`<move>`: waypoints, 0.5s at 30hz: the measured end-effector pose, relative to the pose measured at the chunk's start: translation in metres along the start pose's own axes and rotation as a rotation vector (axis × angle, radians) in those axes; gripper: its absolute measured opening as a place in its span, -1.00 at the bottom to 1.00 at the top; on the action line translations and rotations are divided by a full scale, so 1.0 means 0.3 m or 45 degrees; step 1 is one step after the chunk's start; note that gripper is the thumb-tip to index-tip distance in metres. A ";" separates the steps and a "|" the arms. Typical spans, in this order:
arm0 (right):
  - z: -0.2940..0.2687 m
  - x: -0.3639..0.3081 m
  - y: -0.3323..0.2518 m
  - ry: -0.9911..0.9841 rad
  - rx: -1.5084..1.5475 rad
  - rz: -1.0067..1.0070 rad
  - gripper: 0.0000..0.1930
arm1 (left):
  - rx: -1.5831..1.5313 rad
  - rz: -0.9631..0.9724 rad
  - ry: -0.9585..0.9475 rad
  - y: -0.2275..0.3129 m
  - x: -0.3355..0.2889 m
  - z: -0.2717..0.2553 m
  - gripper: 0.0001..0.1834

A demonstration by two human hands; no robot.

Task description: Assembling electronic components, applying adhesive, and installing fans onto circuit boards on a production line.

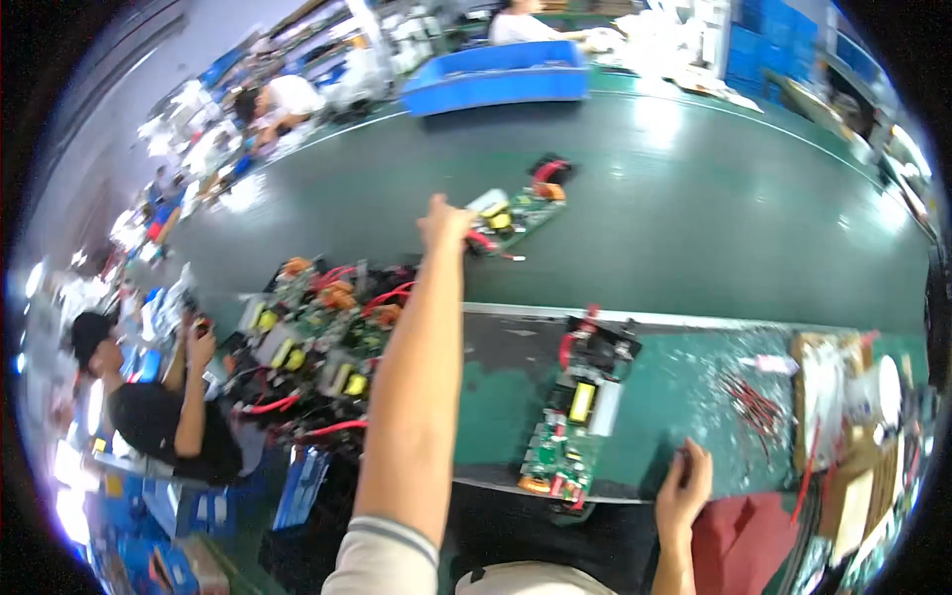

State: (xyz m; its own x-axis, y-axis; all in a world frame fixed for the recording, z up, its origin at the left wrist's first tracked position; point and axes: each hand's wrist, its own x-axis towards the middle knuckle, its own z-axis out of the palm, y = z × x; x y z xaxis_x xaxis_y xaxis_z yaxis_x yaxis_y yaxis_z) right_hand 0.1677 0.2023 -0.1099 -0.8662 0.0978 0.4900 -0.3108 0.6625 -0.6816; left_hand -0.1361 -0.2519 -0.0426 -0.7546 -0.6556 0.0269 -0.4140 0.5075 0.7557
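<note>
Can't tell if your left hand (pixel 442 222) pinches that circuit board (pixel 526 215); right hand (pixel 682 488) loosely curled. Green table (pixel 734 198), blue bin (pixel 506 89) far side.

Far circuit board (pixel 533 218), on the dark green surface (pixel 694 198): no marking can be made out.
Near circuit board (pixel 555 451), at the near edge of the green bench (pixel 496 402): no print can be read.
Blue bin (pixel 501 93), at the surface's far edge: no lettering can be read.

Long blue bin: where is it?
In the head view, the long blue bin sits at top centre on the far side of the green surface, beyond the circuit board by the left hand.
</note>
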 end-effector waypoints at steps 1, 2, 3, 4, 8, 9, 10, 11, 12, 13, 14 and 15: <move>0.000 -0.014 -0.007 -0.003 0.074 0.158 -0.81 | 0.000 0.024 0.065 -0.044 0.042 0.015 -0.29; -0.022 0.000 0.055 0.083 -0.043 0.037 -0.80 | -0.004 -0.147 -0.397 0.065 0.002 0.123 -0.52; -0.023 -0.018 0.055 0.021 -0.035 0.151 -0.80 | -0.141 -0.262 -0.314 0.064 0.027 0.120 -0.66; -0.040 -0.015 0.077 0.000 -0.150 0.061 -0.80 | -0.224 -0.341 -0.382 0.115 -0.023 0.179 -0.66; 0.003 -0.044 0.067 -0.046 -0.165 -0.084 -0.80 | -0.511 -0.494 -0.229 0.053 -0.032 0.085 -0.72; 0.007 -0.047 0.055 -0.058 -0.169 -0.067 -0.80 | -0.594 -0.412 -0.166 0.031 -0.049 0.071 -0.74; 0.014 -0.048 0.049 -0.056 -0.156 -0.075 -0.80 | -0.595 -0.407 -0.151 0.015 -0.062 0.059 -0.74; 0.012 -0.047 0.054 -0.036 -0.154 -0.098 -0.82 | -0.845 -0.397 -0.096 0.017 -0.097 0.072 -0.76; 0.010 -0.047 0.057 -0.012 -0.158 -0.115 -0.84 | -1.095 -0.386 -0.047 0.031 -0.123 0.088 -0.78; 0.010 -0.042 0.062 -0.013 -0.148 -0.104 -0.85 | -1.157 -0.346 -0.121 0.050 -0.139 0.100 -0.74; -0.006 -0.033 0.075 -0.011 -0.173 -0.076 -0.85 | -1.311 -0.401 -0.080 0.096 -0.186 0.140 -0.72; -0.001 -0.026 0.055 0.012 -0.142 -0.094 -0.85 | -1.296 -0.375 -0.128 0.084 -0.178 0.115 -0.73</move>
State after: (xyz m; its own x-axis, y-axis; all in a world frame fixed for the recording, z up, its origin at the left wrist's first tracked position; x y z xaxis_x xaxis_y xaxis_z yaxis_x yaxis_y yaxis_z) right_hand 0.1695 0.2127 -0.1249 -0.8387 0.0528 0.5420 -0.3273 0.7466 -0.5792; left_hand -0.1238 -0.1849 -0.0474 -0.7520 -0.6034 -0.2651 -0.0015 -0.4007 0.9162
